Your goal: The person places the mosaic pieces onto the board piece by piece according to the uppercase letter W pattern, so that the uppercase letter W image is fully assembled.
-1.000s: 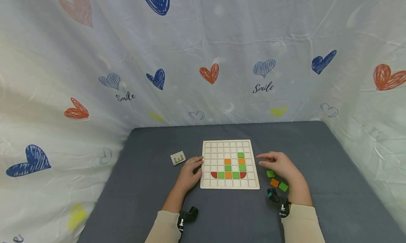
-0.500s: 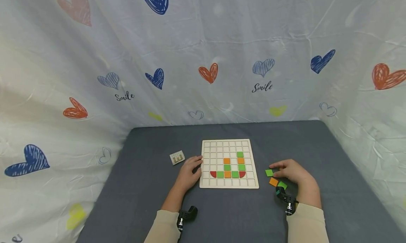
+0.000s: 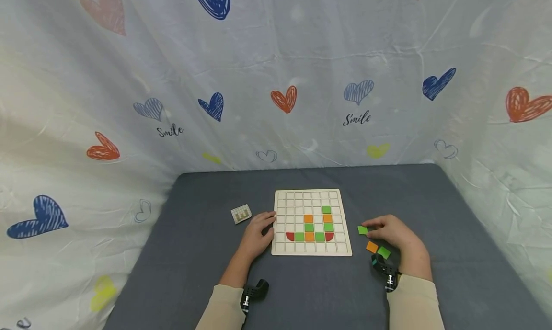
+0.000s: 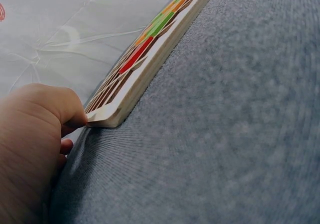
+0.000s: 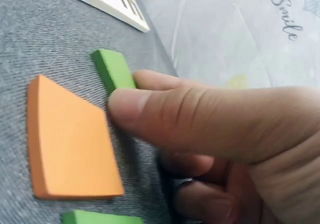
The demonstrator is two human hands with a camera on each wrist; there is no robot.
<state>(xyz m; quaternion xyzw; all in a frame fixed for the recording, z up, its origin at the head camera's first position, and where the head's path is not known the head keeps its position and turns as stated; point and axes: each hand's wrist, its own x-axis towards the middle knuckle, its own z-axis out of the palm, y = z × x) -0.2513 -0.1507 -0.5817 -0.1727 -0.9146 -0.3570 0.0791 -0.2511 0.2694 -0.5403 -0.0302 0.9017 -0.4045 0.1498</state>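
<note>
My right hand [image 3: 394, 234] pinches a small square green tile [image 5: 116, 66] between thumb and forefinger, right of the board. In the right wrist view the tile stands slightly tilted, and an orange tile [image 5: 72, 144] lies closer to the camera. My left hand [image 3: 256, 234] rests beside the pale gridded board [image 3: 312, 249], its thumb and forefinger touching the left edge. Green and orange tiles and two red quarter-round tiles fill some cells of the board. The left wrist view shows my left thumb against the board's corner, other fingers partly hidden.
Another green tile [image 3: 384, 252] lies beside the orange one, near my right wrist. A small patterned card [image 3: 241, 214] sits left of the board. Dark grey cloth [image 3: 310, 291] covers the table, and a curtain printed with hearts [image 3: 319, 57] hangs behind and at the sides.
My right hand has drawn back from near the board's right edge, taken hold of the green tile and shifted it slightly left and away from me. The left hand stays put.
</note>
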